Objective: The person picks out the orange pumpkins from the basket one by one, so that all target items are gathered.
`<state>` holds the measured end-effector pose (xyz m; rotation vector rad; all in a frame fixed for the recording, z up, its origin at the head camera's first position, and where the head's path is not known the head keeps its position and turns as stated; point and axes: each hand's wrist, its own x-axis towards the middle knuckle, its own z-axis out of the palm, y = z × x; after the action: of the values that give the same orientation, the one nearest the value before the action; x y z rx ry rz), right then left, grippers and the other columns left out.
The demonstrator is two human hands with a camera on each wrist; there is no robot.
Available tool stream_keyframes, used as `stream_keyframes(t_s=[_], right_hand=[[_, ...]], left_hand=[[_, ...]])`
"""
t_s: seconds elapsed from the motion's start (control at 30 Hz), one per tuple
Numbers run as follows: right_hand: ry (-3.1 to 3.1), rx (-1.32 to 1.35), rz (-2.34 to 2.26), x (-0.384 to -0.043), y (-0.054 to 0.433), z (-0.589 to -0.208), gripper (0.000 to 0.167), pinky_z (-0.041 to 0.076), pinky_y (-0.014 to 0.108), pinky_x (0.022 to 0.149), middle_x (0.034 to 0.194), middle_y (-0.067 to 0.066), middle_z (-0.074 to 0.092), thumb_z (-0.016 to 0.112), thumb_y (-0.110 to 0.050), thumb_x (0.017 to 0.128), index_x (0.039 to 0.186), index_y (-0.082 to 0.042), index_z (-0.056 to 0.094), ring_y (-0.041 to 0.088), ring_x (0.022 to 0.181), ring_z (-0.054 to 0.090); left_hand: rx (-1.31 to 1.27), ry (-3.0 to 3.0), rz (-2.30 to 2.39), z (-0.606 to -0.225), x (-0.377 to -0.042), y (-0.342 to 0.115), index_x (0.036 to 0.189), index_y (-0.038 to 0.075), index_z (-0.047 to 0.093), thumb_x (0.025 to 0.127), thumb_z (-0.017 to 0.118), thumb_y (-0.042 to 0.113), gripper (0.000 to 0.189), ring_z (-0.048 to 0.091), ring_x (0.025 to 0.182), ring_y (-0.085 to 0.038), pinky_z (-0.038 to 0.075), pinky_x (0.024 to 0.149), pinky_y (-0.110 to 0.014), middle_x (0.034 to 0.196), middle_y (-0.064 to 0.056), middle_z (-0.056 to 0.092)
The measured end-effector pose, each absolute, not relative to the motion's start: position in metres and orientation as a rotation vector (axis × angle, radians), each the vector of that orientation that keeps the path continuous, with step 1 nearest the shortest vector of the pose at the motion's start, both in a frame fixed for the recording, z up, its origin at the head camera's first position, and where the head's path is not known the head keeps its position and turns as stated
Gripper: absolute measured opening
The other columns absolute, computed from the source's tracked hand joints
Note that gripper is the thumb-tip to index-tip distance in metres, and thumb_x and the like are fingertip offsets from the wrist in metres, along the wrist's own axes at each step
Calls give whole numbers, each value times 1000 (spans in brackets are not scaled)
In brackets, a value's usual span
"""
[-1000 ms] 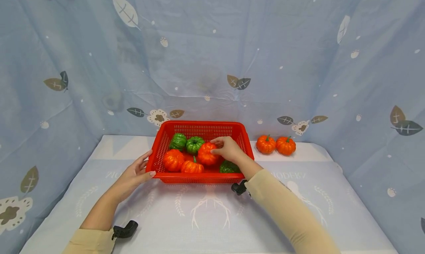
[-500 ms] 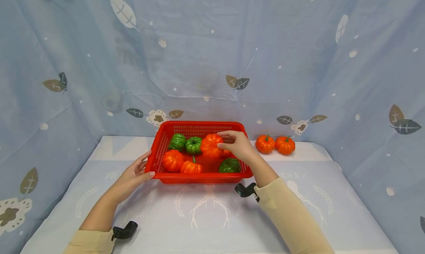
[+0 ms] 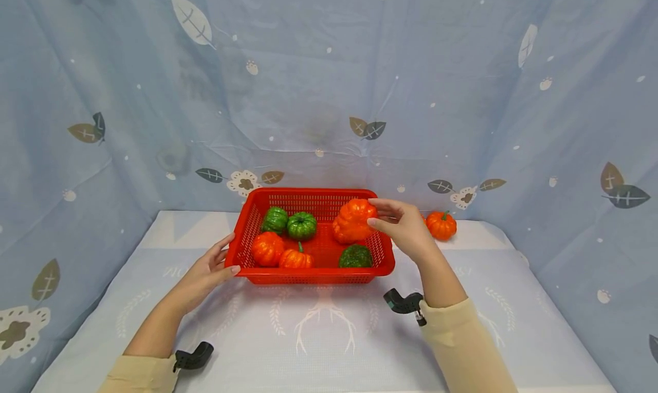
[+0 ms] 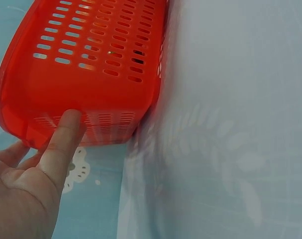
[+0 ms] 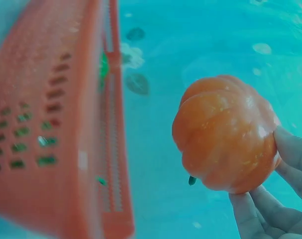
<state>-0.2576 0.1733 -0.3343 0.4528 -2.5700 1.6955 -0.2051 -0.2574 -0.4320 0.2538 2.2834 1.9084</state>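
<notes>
- Far left, the blue curtain (image 3: 308,90) hangs in soft folds, printed with leaves and flowers, down to the table (image 3: 247,341).
- Lower left, a cream sleeve (image 3: 139,373) with a black device (image 3: 193,356) at the cuff.
- Left of centre, the left hand (image 3: 207,270) holds the left end of the red basket (image 3: 308,276), thumb at the near corner.
- Centre, the basket stands on the table near the curtain; green and orange pumpkins (image 3: 268,249) fill its left half, a dark green one (image 3: 356,256) its near right corner. Below, the pale cloth shows white antlers and leaf sprays.
- Right of centre, the right hand (image 3: 401,224) grasps the held pumpkin (image 3: 353,220), orange, between thumb and fingers, raised before the basket's right half.
- Right, an orange pumpkin (image 3: 441,225) sits on the table's white band; another hides mostly behind the hand.
- Far right, the curtain borders the table's slanting edge.
</notes>
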Motion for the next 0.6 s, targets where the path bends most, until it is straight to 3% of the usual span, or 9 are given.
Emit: stream_keyframes(t_s=[0.23,0.37,0.6], right_hand=[[-2516,332,1643,-247,203,-325,49,55,26,88,131,14,63,75,-17,91,138,-10,61,30,118,61],[-2519,282,1575,-243,218,-324,51,53,18,87,131,15,62,74,-21,92,139,-9,59,31,119,60],[-2525,184,1426,-244,246,-331,53,52,17,88,133,16,60,73,-24,93,141,-8,57,32,119,59]], left_hand=[[261,2277,1916,-432,-204,-259,162,13,11,96,63,11,83,37,137,-50,52,97,-34,154,-29,30],[268,2278,1913,-433,-204,-259,162,13,12,96,63,12,83,38,137,-51,52,97,-35,154,-29,31],[260,2284,1900,-437,-208,-259,162,13,11,95,66,16,86,36,139,-49,52,95,-29,155,-28,29]])
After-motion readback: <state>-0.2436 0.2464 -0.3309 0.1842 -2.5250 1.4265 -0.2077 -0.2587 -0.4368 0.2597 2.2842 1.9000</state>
